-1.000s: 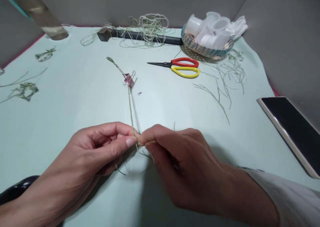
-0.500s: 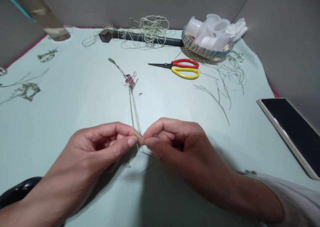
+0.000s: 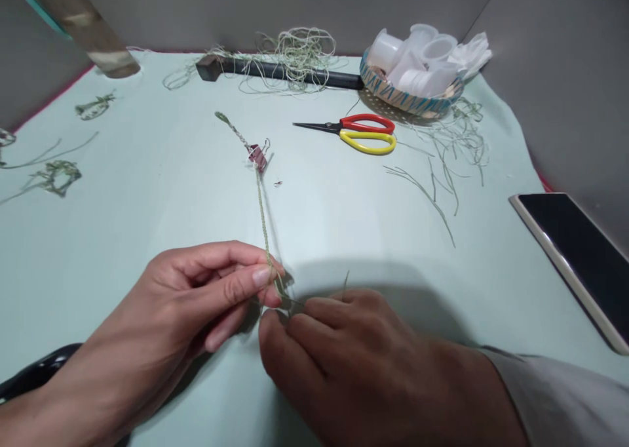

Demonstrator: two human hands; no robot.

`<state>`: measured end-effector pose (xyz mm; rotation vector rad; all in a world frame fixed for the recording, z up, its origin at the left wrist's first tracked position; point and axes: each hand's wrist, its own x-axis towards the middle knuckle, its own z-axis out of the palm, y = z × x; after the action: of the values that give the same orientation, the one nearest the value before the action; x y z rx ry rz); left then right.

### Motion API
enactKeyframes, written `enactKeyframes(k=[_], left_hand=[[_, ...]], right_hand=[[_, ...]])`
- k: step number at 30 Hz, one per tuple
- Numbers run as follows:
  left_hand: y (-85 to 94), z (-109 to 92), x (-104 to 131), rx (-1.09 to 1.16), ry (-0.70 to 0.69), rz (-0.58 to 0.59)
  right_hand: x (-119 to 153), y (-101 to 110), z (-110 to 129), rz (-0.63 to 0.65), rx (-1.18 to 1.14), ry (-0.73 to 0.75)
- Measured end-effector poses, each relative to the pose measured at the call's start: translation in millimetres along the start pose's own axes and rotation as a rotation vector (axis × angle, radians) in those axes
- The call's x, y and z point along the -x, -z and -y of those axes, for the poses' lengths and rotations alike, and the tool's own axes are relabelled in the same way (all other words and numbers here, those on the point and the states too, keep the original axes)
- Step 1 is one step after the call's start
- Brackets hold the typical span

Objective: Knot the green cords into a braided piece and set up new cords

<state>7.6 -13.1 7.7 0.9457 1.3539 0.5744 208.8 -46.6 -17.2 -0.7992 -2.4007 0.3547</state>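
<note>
Cord (image 3: 263, 219) ran toward me from the dark red clip (image 3: 257, 158) on the counter (image 3: 162, 201), its near part pinched between the thumb and fingers of my left hand (image 3: 196, 296). My right hand (image 3: 339, 345), nearer and to the right, was curled closed on a thin strand (image 3: 295, 301). Scissors (image 3: 367, 134) lay right of the clip, near the basket (image 3: 405, 101).

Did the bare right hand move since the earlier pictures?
Yes. The bare right hand has moved back toward the person's body, and it is now farther from the dark-red binder clip with wire handles.
</note>
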Motion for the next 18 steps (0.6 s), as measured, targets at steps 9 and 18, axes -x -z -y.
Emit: enactKeyframes(k=[9, 18], left_hand=[[-2.7, -6, 0, 0.136, 0.050, -0.004], [-3.2, 0, 0, 0.047, 0.019, -0.058]], right_hand=[[-5, 8, -12, -0.129, -0.051, -0.090], [-23, 21, -17, 0.050, -0.681, -0.659]])
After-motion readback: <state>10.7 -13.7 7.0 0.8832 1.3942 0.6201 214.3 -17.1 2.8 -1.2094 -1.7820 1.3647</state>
